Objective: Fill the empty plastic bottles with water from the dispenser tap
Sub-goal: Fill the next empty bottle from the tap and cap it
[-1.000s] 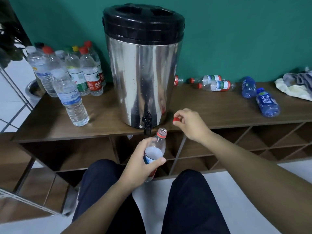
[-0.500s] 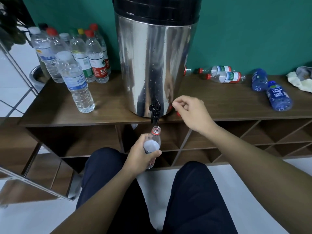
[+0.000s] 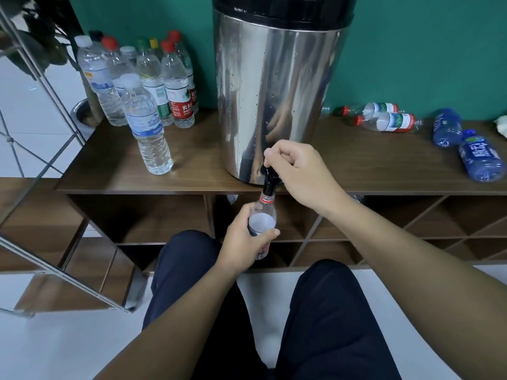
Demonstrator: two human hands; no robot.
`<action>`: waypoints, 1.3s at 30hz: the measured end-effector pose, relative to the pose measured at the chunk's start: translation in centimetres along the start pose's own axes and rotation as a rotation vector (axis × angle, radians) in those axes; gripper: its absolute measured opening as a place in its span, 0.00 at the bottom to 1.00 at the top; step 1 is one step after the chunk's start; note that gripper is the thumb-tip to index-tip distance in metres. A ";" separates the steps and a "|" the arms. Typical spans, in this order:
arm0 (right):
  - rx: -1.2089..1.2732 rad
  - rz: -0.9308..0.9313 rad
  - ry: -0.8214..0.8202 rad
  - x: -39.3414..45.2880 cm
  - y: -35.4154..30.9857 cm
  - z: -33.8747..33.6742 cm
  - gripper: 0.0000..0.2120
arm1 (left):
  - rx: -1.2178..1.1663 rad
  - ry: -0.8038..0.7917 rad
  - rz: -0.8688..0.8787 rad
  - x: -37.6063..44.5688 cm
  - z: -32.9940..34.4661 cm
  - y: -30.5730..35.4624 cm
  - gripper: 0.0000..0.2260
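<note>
One stainless-steel water dispenser (image 3: pixel 277 100) with a black lid stands on a brown wooden shelf unit (image 3: pixel 192 176) against a green wall. Its single black tap (image 3: pixel 269 180) projects at the base, over the shelf's front edge. The right hand (image 3: pixel 297 171) rests on top of the tap with fingers curled round the lever. The left hand (image 3: pixel 244 237) grips one uncapped plastic bottle (image 3: pixel 264 215) round its white label, holding it upright with the red-ringed mouth directly under the spout, touching or just short of it; which cannot be told. Whether water is flowing is not discernible. To the left of the dispenser stands a group of capped upright bottles: one white-capped bottle (image 3: pixel 146 127) forward of the others, and behind it a cluster (image 3: pixel 142 80) of roughly eight, some partly hidden, with caps in red, white, green, yellow and black. To the right of the dispenser, lying on their sides: two clear bottles with red caps (image 3: pixel 384 117), side by side near the wall, and two blue bottles (image 3: pixel 463 145) further right. A pale cloth (image 3: pixel 501 124) shows at the right frame edge. The person's two knees in dark trousers appear below.
</note>
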State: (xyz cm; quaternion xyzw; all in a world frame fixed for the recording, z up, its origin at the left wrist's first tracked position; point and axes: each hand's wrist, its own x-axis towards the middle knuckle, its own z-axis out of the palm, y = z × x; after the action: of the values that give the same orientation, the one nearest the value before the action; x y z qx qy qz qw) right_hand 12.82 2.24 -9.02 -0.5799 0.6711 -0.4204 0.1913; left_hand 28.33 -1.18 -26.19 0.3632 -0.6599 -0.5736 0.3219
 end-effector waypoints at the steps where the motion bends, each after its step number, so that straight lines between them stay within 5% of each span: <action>1: 0.014 0.003 -0.003 0.0 0.0 -0.1 0.13 | -0.002 0.001 0.001 0.0 0.0 0.0 0.26; 8: 0.358 0.182 0.061 -0.8 3.5 0.1 0.14 | 0.004 0.010 0.015 -0.1 0.1 0.3 0.26; 16: 0.285 0.261 0.159 -0.8 4.0 2.5 0.11 | 0.025 0.013 -0.004 -0.2 0.3 0.4 0.28; 25: 0.420 0.266 0.159 -1.4 4.0 3.1 0.11 | 0.099 0.093 -0.061 -0.2 0.1 0.4 0.45; 39: 0.463 0.292 0.136 -1.3 3.9 3.2 0.10 | 0.149 0.162 -0.063 -0.1 0.1 -0.4 0.30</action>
State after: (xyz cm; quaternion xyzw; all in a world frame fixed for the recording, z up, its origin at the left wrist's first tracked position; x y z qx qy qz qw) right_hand 13.10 2.23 -14.24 -0.3885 0.6449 -0.5684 0.3319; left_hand 28.36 -1.03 -26.56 0.4518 -0.6609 -0.5016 0.3278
